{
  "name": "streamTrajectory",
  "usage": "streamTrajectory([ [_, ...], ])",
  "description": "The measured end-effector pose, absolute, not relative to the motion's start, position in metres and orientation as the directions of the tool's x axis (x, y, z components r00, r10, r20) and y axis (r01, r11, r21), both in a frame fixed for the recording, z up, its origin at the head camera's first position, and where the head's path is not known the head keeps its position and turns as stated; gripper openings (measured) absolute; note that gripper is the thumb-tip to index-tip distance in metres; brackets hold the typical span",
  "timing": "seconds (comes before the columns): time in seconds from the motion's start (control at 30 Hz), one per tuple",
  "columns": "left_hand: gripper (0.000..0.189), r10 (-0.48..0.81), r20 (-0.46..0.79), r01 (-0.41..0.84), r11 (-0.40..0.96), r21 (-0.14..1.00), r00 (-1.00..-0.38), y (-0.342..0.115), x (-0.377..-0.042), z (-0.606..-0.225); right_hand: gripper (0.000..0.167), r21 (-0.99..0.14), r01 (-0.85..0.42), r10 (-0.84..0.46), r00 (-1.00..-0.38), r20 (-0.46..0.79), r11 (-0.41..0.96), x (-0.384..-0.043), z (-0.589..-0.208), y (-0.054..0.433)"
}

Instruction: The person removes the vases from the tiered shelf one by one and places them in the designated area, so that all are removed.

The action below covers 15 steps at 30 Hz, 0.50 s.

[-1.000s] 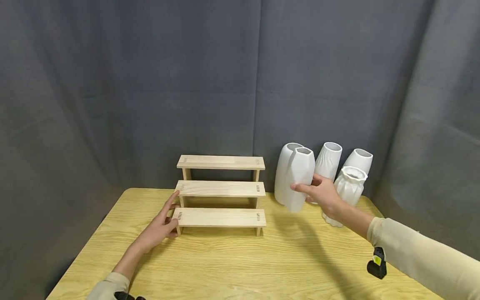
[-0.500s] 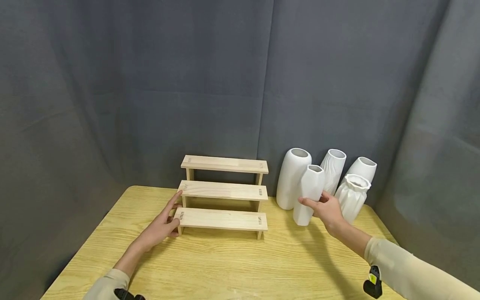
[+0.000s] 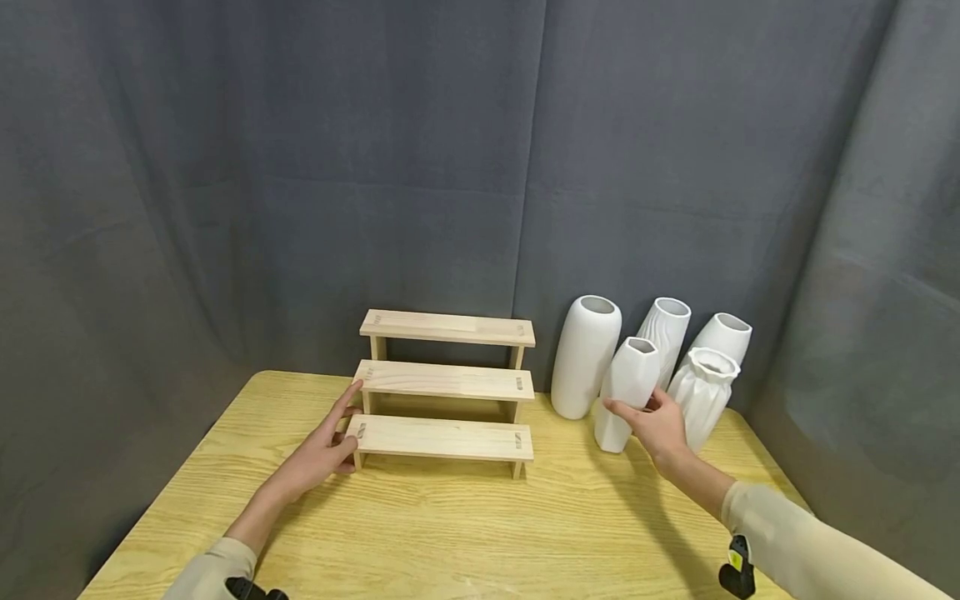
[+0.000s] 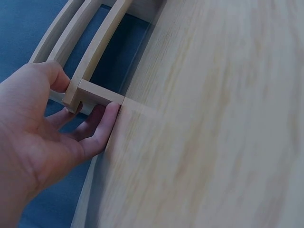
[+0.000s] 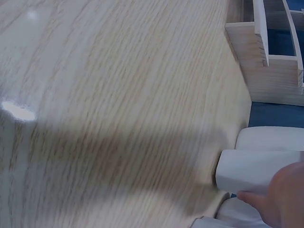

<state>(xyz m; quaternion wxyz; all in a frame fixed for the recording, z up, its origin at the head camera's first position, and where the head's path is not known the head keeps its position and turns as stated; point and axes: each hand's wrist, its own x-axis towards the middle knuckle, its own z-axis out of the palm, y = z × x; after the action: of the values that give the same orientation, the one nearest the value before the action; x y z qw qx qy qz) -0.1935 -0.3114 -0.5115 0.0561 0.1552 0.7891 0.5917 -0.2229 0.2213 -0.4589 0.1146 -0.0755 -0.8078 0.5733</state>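
Note:
My right hand (image 3: 658, 429) grips a white faceted vase (image 3: 632, 373) around its lower part, thumb on the left side. The vase tilts to the right, and its base is at or just above the tabletop. In the right wrist view the same faceted vase (image 5: 247, 168) lies in front of another white one. At the left end of a three-step wooden display stand (image 3: 442, 435), my left hand (image 3: 315, 458) holds on, its thumb at the lowest step and index finger reaching the middle step. The left wrist view shows those fingers (image 4: 97, 135) curled against the stand's leg.
Behind the held vase stand a tall smooth white vase (image 3: 585, 358), a wavy-ribbed vase (image 3: 666, 329) and a plain one (image 3: 723, 333). A ruffled-rim vase (image 3: 702, 400) is just right of the right hand. A grey curtain (image 3: 420, 167) hangs behind the wooden table (image 3: 420, 533).
The right hand has brought the faceted vase down and to the right, away from the tall smooth vase, and it now leans more. The left hand stays at the stand. The head view shifted slightly.

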Motion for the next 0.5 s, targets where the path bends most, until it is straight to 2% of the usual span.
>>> streamTrajectory([
  [0.2, 0.085, 0.310, 0.101, 0.187, 0.260, 0.947, -0.945, -0.3104, -0.1920, -0.5108, 0.067, -0.936, -0.011, 0.281, -0.952, 0.117, 0.352, -0.2201, -0.4613, 0.2255],
  [0.5, 0.085, 0.306, 0.109, 0.194, 0.263, 0.945, -0.946, -0.3172, -0.1902, -0.5057, 0.075, -0.869, -0.065, 0.197, -0.963, 0.184, 0.491, -0.2198, -0.4655, 0.2223],
])
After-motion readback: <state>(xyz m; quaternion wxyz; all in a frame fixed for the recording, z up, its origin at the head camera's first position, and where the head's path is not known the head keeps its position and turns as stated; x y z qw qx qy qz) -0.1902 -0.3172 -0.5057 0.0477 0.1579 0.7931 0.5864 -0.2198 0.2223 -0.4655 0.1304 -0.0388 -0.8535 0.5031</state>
